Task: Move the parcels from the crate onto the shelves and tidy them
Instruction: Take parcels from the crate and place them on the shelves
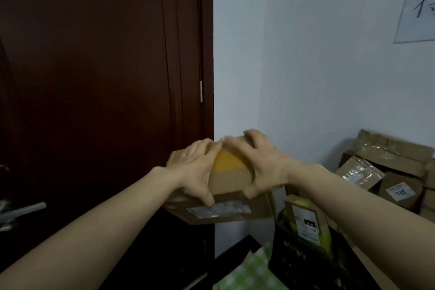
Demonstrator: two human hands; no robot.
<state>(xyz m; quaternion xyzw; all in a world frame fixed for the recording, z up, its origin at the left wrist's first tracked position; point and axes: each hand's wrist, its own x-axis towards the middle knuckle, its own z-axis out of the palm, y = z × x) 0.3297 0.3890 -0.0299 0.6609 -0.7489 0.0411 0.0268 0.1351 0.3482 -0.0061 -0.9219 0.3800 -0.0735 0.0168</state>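
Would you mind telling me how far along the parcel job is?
Done: unclear, since no shelves are in view. In hand: the left hand and right hand hold a taped cardboard box aloft. Left: a labelled parcel stands in the black crate, and more boxes lie piled by the wall.

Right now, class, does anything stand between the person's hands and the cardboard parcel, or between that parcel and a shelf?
Nothing visible does. The left hand and right hand grip the cardboard parcel directly, fingers over its top, thumbs on its near side. No shelf is in view, so that path cannot be judged.
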